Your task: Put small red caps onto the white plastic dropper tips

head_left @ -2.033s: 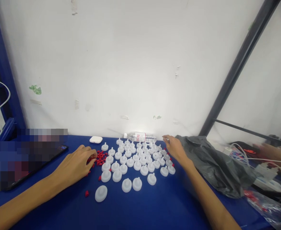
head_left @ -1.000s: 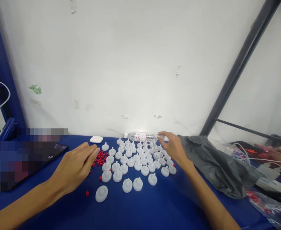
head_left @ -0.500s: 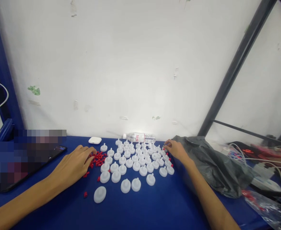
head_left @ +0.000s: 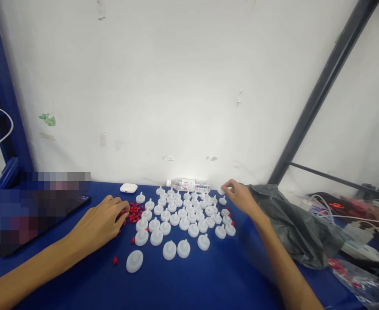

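Note:
My left hand (head_left: 107, 217) rests at the left of a pile of small red caps (head_left: 135, 212). Its fingers are curled down with the thumb beneath, and whatever lies between the fingertips is hidden among the red pieces. At the far right, by the wall, my right hand (head_left: 239, 196) pinches a white round plastic piece (head_left: 222, 190) between thumb and fingers. Between the hands stand rows of white disc-shaped pieces with a narrow spout (head_left: 184, 224), mostly spout up. A few at the right edge have red bits beside or on them. One white disc (head_left: 134, 261) lies tilted near the front.
A plastic bottle (head_left: 188, 185) lies along the wall, with a white case (head_left: 128, 188) to its left. A dark tablet-like screen (head_left: 76, 206), partly blurred, is at the left. At the right are a grey plastic bag (head_left: 293, 224), cables and a clear bag (head_left: 360, 280).
My right hand has moved slightly back toward the wall, bringing a white piece away from the right-hand rows. My left hand stays over the red pile with its fingers a little shifted.

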### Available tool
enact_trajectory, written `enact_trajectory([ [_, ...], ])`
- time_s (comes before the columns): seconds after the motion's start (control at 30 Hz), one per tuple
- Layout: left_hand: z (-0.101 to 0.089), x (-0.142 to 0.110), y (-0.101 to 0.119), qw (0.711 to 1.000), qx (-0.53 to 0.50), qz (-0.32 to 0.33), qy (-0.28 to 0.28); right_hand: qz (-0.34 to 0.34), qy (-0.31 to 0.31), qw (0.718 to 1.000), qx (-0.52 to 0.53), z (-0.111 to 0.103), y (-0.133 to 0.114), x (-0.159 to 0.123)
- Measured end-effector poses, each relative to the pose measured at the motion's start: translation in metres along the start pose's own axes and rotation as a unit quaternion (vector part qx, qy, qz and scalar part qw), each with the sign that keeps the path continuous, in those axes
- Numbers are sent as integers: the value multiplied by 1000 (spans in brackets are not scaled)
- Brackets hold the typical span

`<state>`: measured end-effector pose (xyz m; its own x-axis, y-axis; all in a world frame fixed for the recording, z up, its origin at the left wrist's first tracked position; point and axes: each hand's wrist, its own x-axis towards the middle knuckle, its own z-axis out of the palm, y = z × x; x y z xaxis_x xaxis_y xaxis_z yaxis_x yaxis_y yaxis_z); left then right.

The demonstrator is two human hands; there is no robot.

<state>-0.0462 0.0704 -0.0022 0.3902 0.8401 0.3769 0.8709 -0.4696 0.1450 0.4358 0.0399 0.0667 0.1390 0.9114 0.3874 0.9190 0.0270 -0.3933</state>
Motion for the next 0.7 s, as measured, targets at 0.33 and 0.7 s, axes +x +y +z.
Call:
enact_trajectory([
  [0.33,-17,-12,32,990,-63,82,92,-220,-19,974,57,36,-96,-39],
  [0.7,-13,-16,36,981,-70,136,116,-219,-71,973,-22,30,-81,-37],
])
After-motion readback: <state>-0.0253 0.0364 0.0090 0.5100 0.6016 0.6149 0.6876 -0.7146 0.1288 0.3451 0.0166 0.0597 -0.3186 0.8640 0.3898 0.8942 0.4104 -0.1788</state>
